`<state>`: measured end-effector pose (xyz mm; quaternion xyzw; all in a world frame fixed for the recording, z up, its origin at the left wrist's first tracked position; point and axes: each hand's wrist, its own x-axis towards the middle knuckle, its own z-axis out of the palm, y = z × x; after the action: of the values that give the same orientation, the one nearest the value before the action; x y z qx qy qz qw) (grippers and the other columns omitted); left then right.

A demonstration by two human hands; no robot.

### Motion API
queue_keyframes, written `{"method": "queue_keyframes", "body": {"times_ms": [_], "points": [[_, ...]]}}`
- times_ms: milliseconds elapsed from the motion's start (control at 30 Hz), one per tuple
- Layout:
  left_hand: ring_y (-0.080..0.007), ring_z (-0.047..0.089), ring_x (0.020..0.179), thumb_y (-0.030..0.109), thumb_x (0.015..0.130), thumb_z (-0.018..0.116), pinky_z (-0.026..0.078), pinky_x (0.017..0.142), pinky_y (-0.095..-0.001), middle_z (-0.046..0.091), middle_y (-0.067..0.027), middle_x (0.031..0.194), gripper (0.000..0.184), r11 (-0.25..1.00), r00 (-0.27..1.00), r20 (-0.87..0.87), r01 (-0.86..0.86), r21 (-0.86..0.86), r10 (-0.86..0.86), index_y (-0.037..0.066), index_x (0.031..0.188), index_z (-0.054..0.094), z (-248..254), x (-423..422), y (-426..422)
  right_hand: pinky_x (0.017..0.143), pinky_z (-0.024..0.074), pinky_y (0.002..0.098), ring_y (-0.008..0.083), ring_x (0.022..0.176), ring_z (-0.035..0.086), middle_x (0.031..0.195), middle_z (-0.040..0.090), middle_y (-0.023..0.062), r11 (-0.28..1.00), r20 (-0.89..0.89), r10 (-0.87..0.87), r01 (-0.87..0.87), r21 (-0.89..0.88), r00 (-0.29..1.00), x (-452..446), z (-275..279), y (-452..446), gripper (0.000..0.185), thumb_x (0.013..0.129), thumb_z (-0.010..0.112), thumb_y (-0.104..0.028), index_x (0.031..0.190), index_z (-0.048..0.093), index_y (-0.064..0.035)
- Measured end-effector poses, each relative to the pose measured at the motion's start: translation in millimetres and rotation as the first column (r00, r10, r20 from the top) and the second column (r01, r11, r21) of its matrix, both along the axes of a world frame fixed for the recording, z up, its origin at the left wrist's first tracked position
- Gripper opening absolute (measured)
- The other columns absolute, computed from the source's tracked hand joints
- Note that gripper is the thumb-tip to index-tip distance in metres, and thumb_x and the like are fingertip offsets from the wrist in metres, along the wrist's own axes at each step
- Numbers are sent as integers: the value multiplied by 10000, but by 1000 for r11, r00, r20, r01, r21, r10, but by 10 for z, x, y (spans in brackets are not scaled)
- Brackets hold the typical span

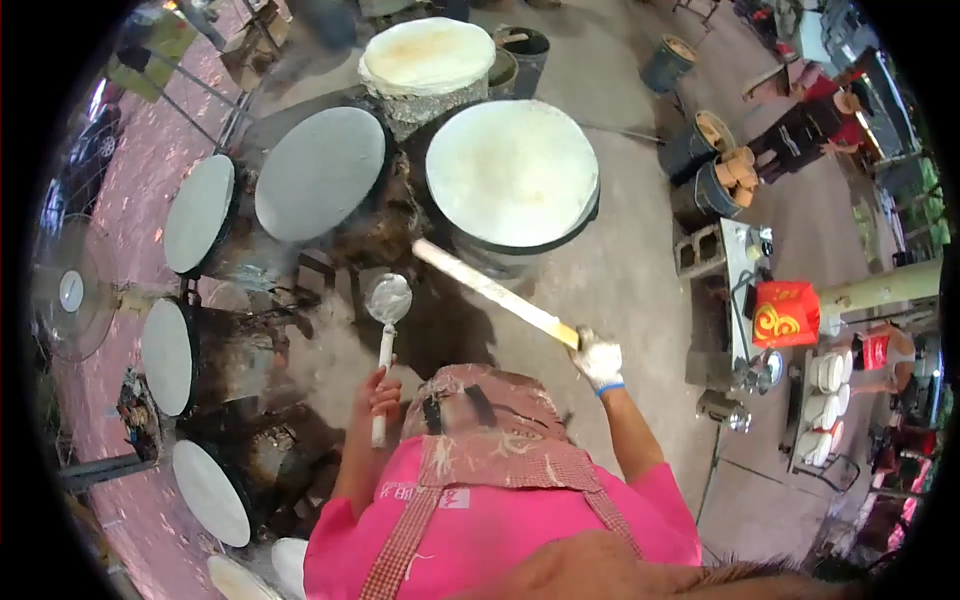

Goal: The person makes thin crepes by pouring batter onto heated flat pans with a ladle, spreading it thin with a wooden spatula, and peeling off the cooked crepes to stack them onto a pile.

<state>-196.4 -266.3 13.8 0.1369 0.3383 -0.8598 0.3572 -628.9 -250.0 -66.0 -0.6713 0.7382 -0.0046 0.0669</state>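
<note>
Left hand [380,392] is wrapped around the white handle of a round-bowled ladle [388,298]. Right hand [598,362], white-gloved, grips a long, flat, pale wooden stick [490,290], its tip near the edge of a big, round, white-topped griddle [512,172]. Loads of open grey concrete floor [635,230] to the right. Count: one ladle, one stick, five whole griddles, two cut-off round shapes [238,578] at bottom, one thick pale round stack [428,55] farthest out.
</note>
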Motion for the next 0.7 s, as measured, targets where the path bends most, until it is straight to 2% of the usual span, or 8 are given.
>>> {"method": "queue_keyframes", "body": {"times_ms": [167, 200, 267, 300, 400, 500, 667, 700], "points": [[-113, 328, 374, 365, 922, 405, 321, 364, -260, 324, -4, 482, 384, 996, 994, -110, -19, 92, 29, 87, 658, 390, -58, 221, 370, 672, 472, 404, 286, 735, 618, 990, 594, 97, 920, -270, 338, -377, -106, 902, 11, 129, -1477, 433, 749, 601, -268, 1155, 514, -144], [-117, 322, 371, 381, 918, 407, 320, 366, -261, 321, -3, 476, 395, 999, 997, -74, -22, 26, 24, 86, 656, 393, -147, 293, 487, 719, 481, 413, 300, 895, 587, 1197, 492, 127, 905, -224, 402, -423, -53, 888, 21, 291, -1705, 514, 743, 606, -248, 1232, 466, -175], [-120, 308, 365, 395, 914, 412, 318, 364, -267, 318, -3, 468, 405, 997, 997, -8, -72, 19, 72, 88, 652, 390, -308, 461, 718, 769, 481, 418, 317, 1036, 517, 1264, 441, 148, 764, -327, 527, -606, -221, 784, -2, 396, -2113, 542, 749, 606, -222, 1264, 439, -200], [-121, 301, 361, 394, 914, 416, 317, 362, -271, 317, -4, 465, 403, 989, 993, 22, -121, 84, 119, 92, 650, 385, -359, 538, 799, 799, 476, 418, 339, 1112, 455, 1307, 403, 154, 765, -131, 633, -643, -43, 763, -55, 469, -2309, 507, 768, 587, -207, 1252, 443, -171], [-95, 277, 359, 316, 887, 477, 265, 346, -248, 311, 11, 478, 366, 970, 975, -1, -222, 95, 223, 102, 618, 351, -230, 617, 920, 770, 479, 416, 288, 999, 540, 1065, 569, 155, 638, 29, 748, -705, -309, 663, -38, 578, -2566, 285, 762, 552, -240, 988, 597, -71], [-99, 283, 365, 316, 893, 470, 273, 349, -246, 319, 4, 491, 370, 938, 945, 47, -328, 114, 325, 90, 621, 363, -251, 750, 954, 713, 484, 420, 300, 845, 595, 841, 612, 123, 683, -231, 724, -723, 102, 650, -25, 746, -2667, 173, 728, 551, -199, 822, 601, -63], [-90, 303, 375, 304, 913, 443, 268, 347, -233, 339, 0, 522, 336, 928, 932, 106, -357, 104, 347, 73, 669, 424, -374, 1147, 821, 652, 482, 433, 350, 734, 600, 795, 611, 142, 689, -308, 620, -689, -225, 721, 157, 1544, -3278, 146, 699, 550, -184, 798, 593, -86], [-87, 307, 378, 296, 917, 438, 267, 346, -230, 342, 0, 529, 324, 925, 924, 160, -366, 103, 348, 70, 685, 442, -393, 1209, 760, 651, 482, 436, 349, 746, 602, 793, 615, 155, 773, -279, 570, -620, -136, 773, 236, 1754, -3497, 151, 701, 546, -192, 802, 596, -90]]}}
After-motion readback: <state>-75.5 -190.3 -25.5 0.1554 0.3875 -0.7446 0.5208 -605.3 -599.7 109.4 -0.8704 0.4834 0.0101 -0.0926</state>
